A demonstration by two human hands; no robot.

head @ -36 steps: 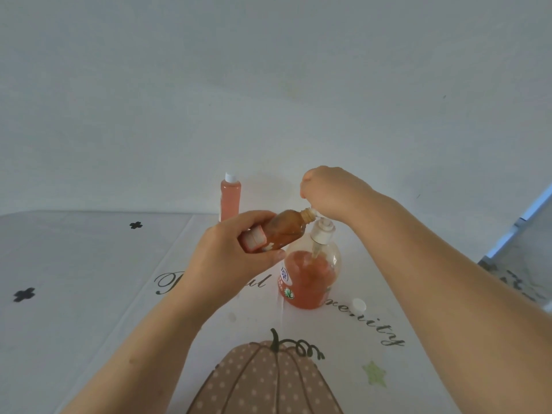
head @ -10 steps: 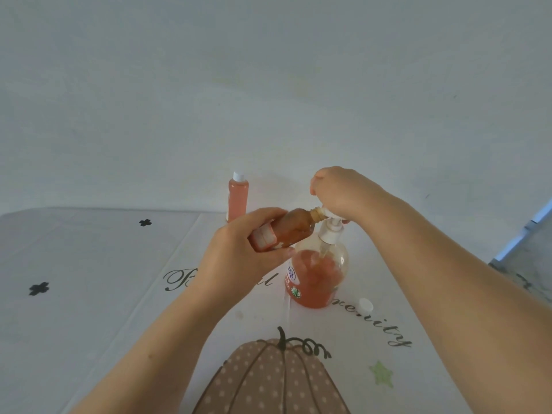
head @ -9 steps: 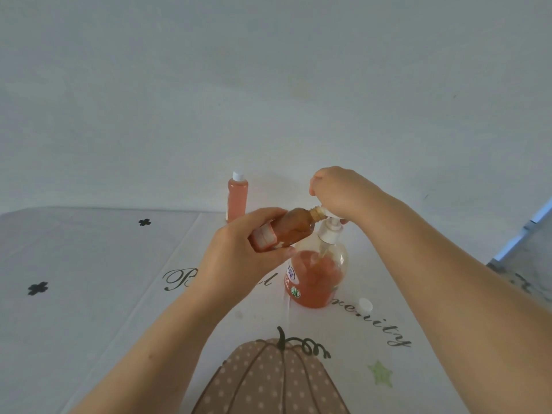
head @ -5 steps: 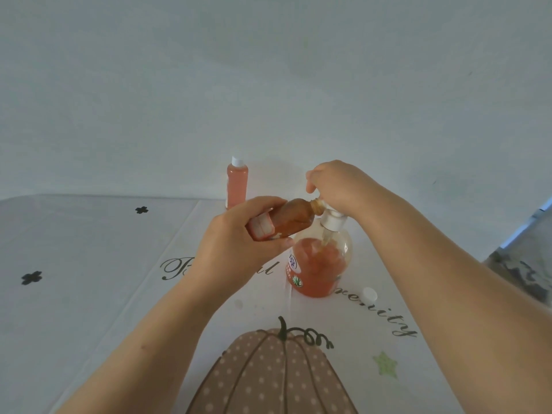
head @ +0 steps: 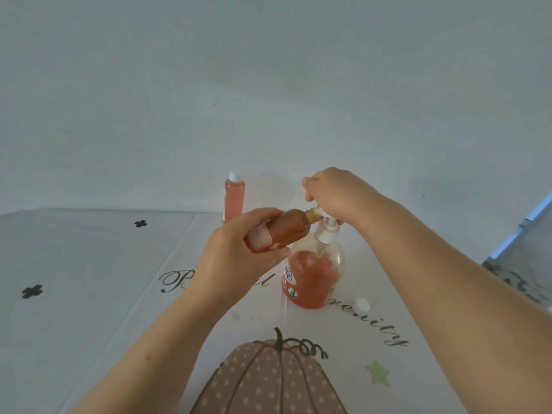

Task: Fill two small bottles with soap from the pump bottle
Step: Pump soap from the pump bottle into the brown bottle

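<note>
Your left hand (head: 236, 258) grips the amber small bottle (head: 288, 231) round its base and label, thumb underneath, fingers wrapped over the top. You have it tilted well over, its open neck up against the spout (head: 322, 216) of the pump bottle (head: 313, 273). Your right hand (head: 331, 192) sits on the pump head with fingers curled down over it, so the head itself is hidden. The pump bottle stands on the tablecloth (head: 89, 279), roughly half full of orange soap. Press in slow, full strokes and let the head rise fully between them; a sharp jab will likely spit soap past that narrow neck. Hold the neck square on the spout, and lift the base no higher than the mouth or soap may run back out. The amber wall makes the level hard to read, so judge it by weight. Behind, the other small bottle (head: 234, 198) stands capped and looks full. A loose white cap (head: 362, 304) lies just right of the pump bottle, ready for this one
</note>
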